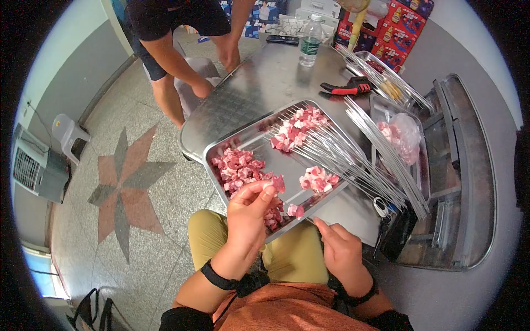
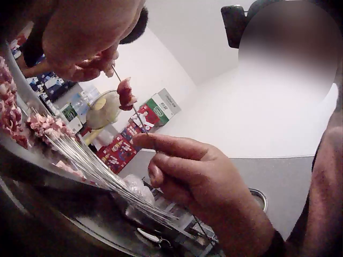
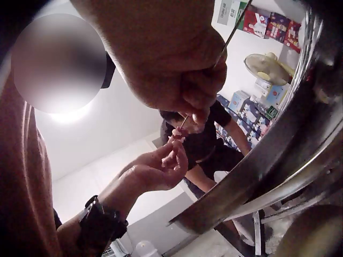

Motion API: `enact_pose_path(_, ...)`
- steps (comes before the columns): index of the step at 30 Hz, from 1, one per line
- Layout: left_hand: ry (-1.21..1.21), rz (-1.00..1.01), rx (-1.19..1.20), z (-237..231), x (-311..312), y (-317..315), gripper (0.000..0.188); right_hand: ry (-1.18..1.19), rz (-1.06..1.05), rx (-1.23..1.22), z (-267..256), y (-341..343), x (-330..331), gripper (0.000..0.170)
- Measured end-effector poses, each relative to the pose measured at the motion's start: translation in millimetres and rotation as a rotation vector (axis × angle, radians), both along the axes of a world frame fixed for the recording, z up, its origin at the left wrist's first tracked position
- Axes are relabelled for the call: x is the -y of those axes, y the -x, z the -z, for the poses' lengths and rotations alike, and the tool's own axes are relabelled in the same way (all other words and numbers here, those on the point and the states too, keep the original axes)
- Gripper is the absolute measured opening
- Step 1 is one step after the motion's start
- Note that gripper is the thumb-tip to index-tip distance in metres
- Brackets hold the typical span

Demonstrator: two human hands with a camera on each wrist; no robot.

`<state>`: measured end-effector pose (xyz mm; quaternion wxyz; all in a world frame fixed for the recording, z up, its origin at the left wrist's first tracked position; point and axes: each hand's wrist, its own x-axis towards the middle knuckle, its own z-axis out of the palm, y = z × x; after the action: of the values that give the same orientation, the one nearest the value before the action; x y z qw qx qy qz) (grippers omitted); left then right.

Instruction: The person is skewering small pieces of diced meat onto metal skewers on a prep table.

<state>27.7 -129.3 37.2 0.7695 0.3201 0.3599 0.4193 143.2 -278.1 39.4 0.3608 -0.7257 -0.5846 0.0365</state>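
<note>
In the head view my left hand (image 1: 247, 218) pinches a piece of raw meat (image 1: 277, 183) between thumb and fingertips. My right hand (image 1: 341, 251) grips a thin metal skewer, clearer in the left wrist view, where a meat piece (image 2: 126, 95) sits on the skewer (image 2: 141, 119) between my right hand (image 2: 195, 174) and left hand (image 2: 88, 45). In the right wrist view the left fingers (image 3: 174, 160) touch meat (image 3: 176, 136) at the skewer's end. Below lies a metal tray (image 1: 251, 126) with a pile of cut meat (image 1: 237, 168), a smaller pale pile (image 1: 318, 180) and loaded skewers (image 1: 298, 129).
Bare skewers (image 1: 386, 157) lie across a second tray with bagged meat (image 1: 402, 138). A red-black tool (image 1: 348, 88), a water bottle (image 1: 310, 43) and a phone (image 1: 282, 39) rest on the table (image 1: 254, 77). Scissors (image 1: 382, 207) lie near its edge. Another person (image 1: 176, 55) is across the table.
</note>
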Motion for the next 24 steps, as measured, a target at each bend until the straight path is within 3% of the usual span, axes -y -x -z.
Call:
enact_pose_path(9,-0.012,0.087,-0.041,3,-2,6,0.011,0.049,-0.032,0.045,-1,-5,4,0.048)
enact_pose_path(14,0.146,0.203,0.215,-1,-2,7,0.023,0.011,-0.022,-0.049,1,-5,6,0.043)
enact_pose_path(17,0.198,0.253,0.193,-4,-1,4,0.023,-0.015,-0.041,-0.056,11,-6,6,0.043)
enact_pose_path(24,0.173,0.197,0.169,-1,4,-2,0.022,0.054,0.004,-0.029,11,1,7,0.043)
